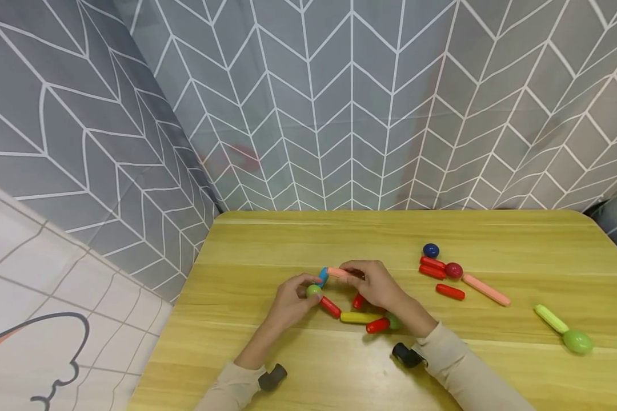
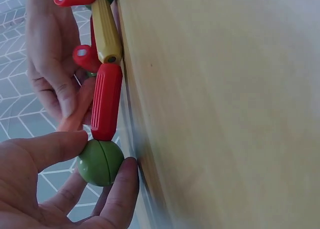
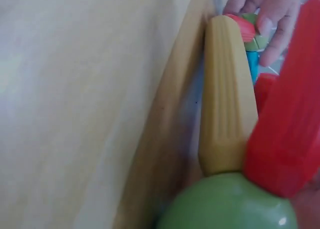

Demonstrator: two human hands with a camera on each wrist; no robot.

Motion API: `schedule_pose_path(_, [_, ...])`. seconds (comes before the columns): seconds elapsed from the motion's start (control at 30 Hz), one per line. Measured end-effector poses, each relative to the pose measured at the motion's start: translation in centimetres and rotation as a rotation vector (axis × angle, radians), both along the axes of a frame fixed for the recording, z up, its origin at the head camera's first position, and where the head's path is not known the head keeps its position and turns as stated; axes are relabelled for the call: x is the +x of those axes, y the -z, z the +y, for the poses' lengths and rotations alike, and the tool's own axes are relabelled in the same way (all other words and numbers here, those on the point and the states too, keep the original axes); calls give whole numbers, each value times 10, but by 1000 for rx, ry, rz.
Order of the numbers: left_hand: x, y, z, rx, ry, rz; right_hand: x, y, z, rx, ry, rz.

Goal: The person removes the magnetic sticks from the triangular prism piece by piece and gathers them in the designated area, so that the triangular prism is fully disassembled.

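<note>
My left hand [image 1: 289, 301] pinches a green ball [image 2: 100, 162] between thumb and fingers. A red ribbed rod [image 2: 106, 103] joins the ball, followed by a yellow rod [image 1: 360, 317]. At the chain's right end is another green ball [image 3: 230, 204], with a red rod [image 1: 377, 326] sticking out from it. Beyond the left fingers, a short blue rod [image 1: 323, 277] runs from the first ball to a peach rod [image 1: 336, 272]. My right hand [image 1: 374, 283] pinches that peach rod and hides part of it. Under the right hand, one more red rod [image 1: 358, 301] is partly covered.
Toward the back right of the wooden table [image 1: 267, 240] lie a dark blue ball [image 1: 431, 250], several red rods [image 1: 449, 291], a crimson ball [image 1: 453, 270] and a long peach rod [image 1: 486, 290]. Farther right, a lime rod [image 1: 551, 318] meets a green ball [image 1: 578, 341]. A patterned curtain [image 1: 329, 114] hangs behind.
</note>
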State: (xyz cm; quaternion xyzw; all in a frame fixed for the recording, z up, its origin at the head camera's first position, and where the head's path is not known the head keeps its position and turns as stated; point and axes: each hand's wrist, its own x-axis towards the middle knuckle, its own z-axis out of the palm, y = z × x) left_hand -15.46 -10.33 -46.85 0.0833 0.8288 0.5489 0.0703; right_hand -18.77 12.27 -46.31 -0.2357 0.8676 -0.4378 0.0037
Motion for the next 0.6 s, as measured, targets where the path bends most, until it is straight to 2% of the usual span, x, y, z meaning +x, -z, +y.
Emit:
schedule_pose_path(0.17, [0,0,0,-22,0,-4,-3,1,3,-120,74,-71])
schedule_pose_path(0.4, [0,-1,0,-50,15,-20,-4,4,3,-111,151,-38])
schedule_pose_path(0.6, [0,-1,1,-70,16,-18,-5,6,2,-142,178,-39])
